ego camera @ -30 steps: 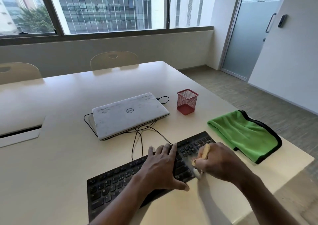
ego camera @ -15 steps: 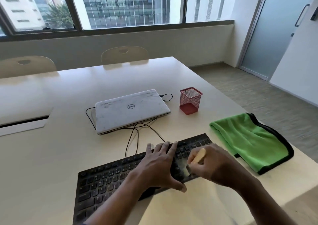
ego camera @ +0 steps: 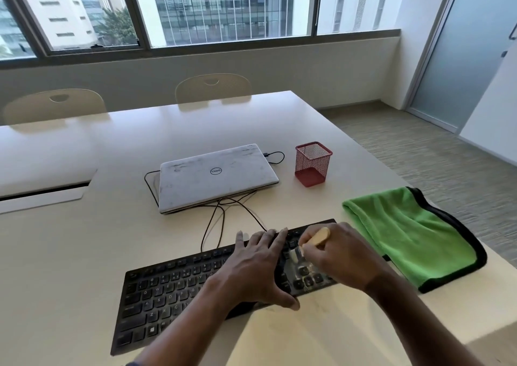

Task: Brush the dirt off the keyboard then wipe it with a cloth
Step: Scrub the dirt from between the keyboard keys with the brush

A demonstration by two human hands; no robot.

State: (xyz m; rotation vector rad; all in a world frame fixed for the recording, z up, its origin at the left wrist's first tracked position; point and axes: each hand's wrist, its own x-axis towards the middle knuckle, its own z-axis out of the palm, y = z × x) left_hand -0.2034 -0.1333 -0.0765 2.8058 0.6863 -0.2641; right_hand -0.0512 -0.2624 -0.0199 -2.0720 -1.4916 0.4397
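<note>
A black keyboard lies slanted at the near edge of the pale table. My left hand lies flat across its middle, fingers spread and thumb at the front edge. Around a small brush with a tan wooden handle my right hand is curled, and the pale bristles touch the keys at the keyboard's right end. Those keys look dusty. A green cloth with a black border lies folded on the table just right of the keyboard, untouched.
Behind the keyboard sits a shut white laptop with black cables running toward the keyboard. A red mesh pen cup stands right of the laptop. The table's right edge runs close past the cloth. Two chairs stand at the far side.
The brush has moved up the right-end keys, away from the keyboard's front edge. My left hand has stayed on the middle of the keyboard. The camera has shifted slightly.
</note>
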